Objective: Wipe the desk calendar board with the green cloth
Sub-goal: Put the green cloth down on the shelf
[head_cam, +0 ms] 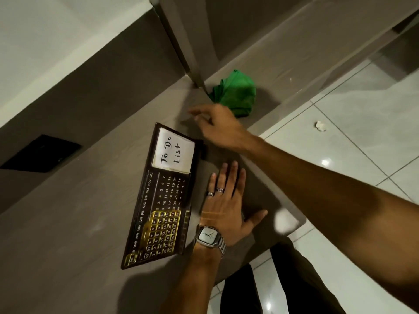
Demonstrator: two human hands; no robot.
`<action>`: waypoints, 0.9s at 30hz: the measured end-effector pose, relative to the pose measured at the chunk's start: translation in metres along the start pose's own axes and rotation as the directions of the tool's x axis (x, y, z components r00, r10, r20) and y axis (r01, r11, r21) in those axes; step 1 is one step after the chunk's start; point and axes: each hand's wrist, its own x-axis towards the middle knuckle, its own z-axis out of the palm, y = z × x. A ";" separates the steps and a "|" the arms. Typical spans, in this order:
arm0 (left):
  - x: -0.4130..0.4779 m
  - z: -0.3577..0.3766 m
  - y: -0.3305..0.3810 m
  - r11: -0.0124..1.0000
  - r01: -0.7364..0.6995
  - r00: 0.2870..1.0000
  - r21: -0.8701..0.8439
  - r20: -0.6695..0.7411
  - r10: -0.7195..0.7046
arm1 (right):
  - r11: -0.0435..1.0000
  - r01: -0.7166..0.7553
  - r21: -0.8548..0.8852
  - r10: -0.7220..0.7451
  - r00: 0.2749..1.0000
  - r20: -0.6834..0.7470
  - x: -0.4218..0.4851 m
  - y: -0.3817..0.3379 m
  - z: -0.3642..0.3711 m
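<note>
A dark brown desk calendar board lies flat on the grey desk, with gold number frames, month names and a white "To Do List" note at its far end. The crumpled green cloth sits farther back on the desk, beside a vertical panel edge. My right hand hovers blurred just in front of the cloth, fingers spread and holding nothing. My left hand, with rings and a wristwatch, rests flat on the desk right beside the board's right edge, fingers apart.
The grey desk ends at a rim on the right, with white floor tiles below. A black square plate sits on the back wall at the left. A small white scrap lies on the floor.
</note>
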 end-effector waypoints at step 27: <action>-0.199 -0.087 -0.172 0.668 0.529 0.606 -0.524 -0.318 -0.729 | 0.989 -0.039 0.143 0.040 0.999 0.002 -0.049 -0.045 0.067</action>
